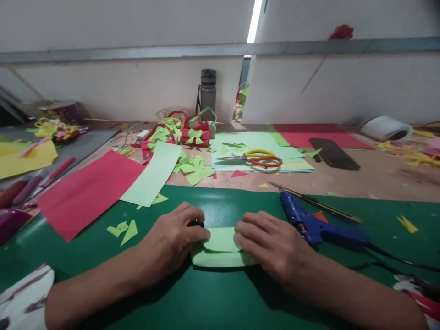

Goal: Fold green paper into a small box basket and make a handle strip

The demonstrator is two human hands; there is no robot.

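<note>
A piece of light green paper (223, 260), folded over with its flap toward the far side, lies low over the green mat in front of me. My left hand (182, 231) is closed on its left end, thumb along the fold. Something small and black shows beneath those fingers; I cannot make out what it is. At the right end, my right hand (271, 240) has its fingers bent and pressed on the paper, hiding that edge. A blue glue gun (309, 224) lies just beyond my right hand, beside a long thin pointed tool (323, 206).
Red paper (91, 192) and a pale green strip (153, 176) lie at left. Scissors (252, 158) rest on stacked paper sheets (223, 140). Small red paper baskets (195, 130), a bottle (208, 91) and a dark phone (334, 153) stand or lie farther back. The glue gun's cord (402, 261) runs right.
</note>
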